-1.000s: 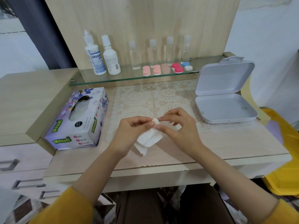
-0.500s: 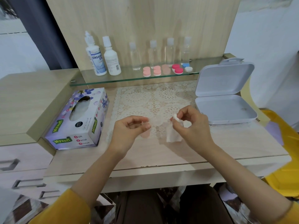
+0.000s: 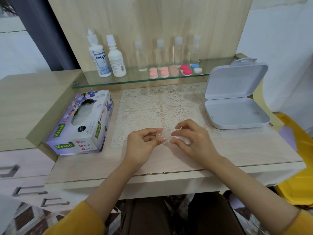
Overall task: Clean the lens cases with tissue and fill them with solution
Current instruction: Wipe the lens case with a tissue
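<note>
Lens case (image 3: 162, 135), a small piece of clear plastic with a rounded cup, is held low over the counter (image 3: 237, 150) between the two hands, at the near edge of a lace-patterned mat (image 3: 152, 106). The left hand (image 3: 144, 145) pinches the lens case between thumb and forefinger, its other fingers curled loosely inward. The right hand (image 3: 194, 141) is curled round a crumpled white tissue (image 3: 185, 140) wadded in its palm, and its fingertips meet the case from the other side. How the case is turned is hard to tell, since it is transparent and partly covered by fingers.

The counter is pale wood-grain laminate. To the left lies a purple floral cardboard tissue box (image 3: 81, 126) with soft white tissue showing in its oval slot. To the right stands a smooth white plastic box (image 3: 237, 112), its hinged lid propped upright. Behind the mat runs a glass shelf (image 3: 135, 80) against a light wooden panel. On it stand two opaque white bottles (image 3: 116, 60) with printed labels at the left, then four slim clear bottles (image 3: 160, 55) with pale caps. In front of those sit round-lidded coloured cases (image 3: 164, 72) in pink, beige, red, and blue with white. Mustard sleeves cover both forearms near the bottom edge.
</note>
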Action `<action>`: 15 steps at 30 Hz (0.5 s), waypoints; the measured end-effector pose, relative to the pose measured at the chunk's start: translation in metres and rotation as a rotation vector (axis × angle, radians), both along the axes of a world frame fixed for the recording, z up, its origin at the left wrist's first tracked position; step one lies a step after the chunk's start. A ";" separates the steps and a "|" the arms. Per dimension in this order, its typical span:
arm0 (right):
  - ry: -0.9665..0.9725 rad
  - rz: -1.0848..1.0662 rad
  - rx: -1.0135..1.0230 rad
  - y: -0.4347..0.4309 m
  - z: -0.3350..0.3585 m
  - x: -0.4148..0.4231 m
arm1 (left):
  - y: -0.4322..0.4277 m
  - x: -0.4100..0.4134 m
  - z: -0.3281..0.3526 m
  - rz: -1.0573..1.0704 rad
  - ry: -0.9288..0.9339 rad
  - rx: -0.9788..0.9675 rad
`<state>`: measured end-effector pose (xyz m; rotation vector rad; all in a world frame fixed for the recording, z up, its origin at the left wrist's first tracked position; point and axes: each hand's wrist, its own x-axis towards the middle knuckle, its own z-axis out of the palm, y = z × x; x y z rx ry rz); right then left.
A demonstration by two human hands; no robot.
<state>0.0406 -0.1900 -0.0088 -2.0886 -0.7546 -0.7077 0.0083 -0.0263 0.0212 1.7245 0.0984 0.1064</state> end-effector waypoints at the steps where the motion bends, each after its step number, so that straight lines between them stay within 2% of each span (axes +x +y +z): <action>1: -0.008 -0.009 -0.028 -0.002 -0.002 -0.001 | -0.001 0.000 0.000 0.001 -0.002 -0.001; 10: -0.030 -0.002 -0.149 -0.009 -0.004 0.005 | -0.002 0.000 -0.008 0.036 0.003 -0.014; 15: -0.129 -0.092 0.008 -0.002 0.003 0.001 | 0.000 0.000 -0.007 0.037 -0.024 -0.021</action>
